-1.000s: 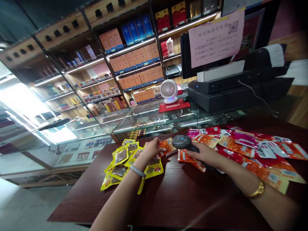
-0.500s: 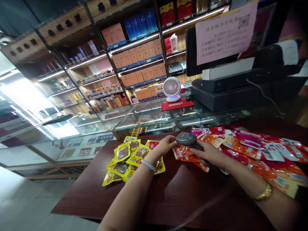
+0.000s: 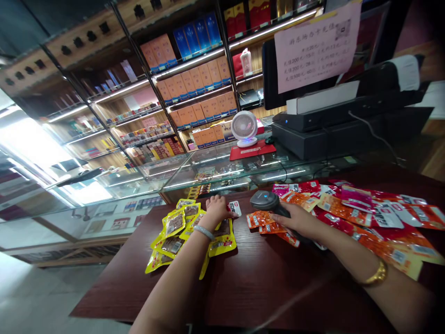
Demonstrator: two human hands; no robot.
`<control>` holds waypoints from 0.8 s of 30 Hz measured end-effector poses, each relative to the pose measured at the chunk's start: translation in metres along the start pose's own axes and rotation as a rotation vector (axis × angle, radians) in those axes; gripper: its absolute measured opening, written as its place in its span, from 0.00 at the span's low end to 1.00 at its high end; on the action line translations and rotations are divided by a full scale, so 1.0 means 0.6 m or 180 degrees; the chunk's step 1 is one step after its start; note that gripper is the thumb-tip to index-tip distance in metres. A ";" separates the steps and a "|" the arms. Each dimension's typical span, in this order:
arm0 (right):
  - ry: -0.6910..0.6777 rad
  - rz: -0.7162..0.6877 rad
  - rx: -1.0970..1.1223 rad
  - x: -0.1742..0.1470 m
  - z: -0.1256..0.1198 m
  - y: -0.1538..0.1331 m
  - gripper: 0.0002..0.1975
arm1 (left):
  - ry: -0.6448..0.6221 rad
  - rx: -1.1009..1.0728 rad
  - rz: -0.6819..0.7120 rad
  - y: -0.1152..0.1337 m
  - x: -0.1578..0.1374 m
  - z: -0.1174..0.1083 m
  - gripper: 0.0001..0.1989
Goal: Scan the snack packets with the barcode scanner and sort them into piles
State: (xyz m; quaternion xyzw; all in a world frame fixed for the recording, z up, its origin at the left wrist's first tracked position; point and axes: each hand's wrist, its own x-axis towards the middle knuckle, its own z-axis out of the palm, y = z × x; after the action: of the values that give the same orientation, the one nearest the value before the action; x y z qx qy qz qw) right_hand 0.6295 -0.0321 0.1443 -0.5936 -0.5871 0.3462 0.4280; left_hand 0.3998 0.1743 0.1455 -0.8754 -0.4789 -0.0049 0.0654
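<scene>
My left hand (image 3: 217, 208), with a pale bangle at its wrist, is over the right side of a pile of yellow snack packets (image 3: 174, 223). Its fingers are curled around a small red-and-white snack packet (image 3: 234, 208), whose right end sticks out past the thumb. In my right hand (image 3: 295, 218) is a dark handheld barcode scanner (image 3: 264, 200), its head pointing left above the table. Just below the scanner lie a few small orange snack packets (image 3: 259, 219), partly behind my right hand.
Many red, orange and pink packets (image 3: 361, 215) cover the right of the dark wooden table (image 3: 250, 283). Behind it stand a glass display counter (image 3: 208, 162), a small white fan (image 3: 244, 127) and a monitor with a pink paper notice (image 3: 314, 51). Stocked shelves (image 3: 194, 83) line the wall.
My left hand has moved left, from the orange packets near the scanner to the yellow pile, and closed on the red-and-white packet. My right hand still holds the scanner in nearly the same place.
</scene>
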 end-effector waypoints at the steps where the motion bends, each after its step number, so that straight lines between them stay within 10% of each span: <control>1: -0.0011 0.0005 -0.0002 -0.001 0.000 0.000 0.21 | 0.0062 -0.0141 -0.0025 0.000 0.004 0.000 0.32; 9: 0.0045 -0.0175 -0.0194 0.005 -0.001 0.003 0.21 | 0.0263 -0.4388 -0.0705 0.019 0.021 0.005 0.13; 24: -0.0210 -0.0251 -0.0355 0.001 0.003 -0.008 0.24 | 0.0357 -0.5556 -0.0800 0.096 0.014 0.007 0.12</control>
State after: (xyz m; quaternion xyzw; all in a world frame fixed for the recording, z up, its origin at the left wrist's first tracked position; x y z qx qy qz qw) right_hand 0.6258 -0.0317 0.1478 -0.5811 -0.6422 0.3151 0.3879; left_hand 0.4522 0.1512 0.1354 -0.5524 -0.3932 -0.4189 -0.6039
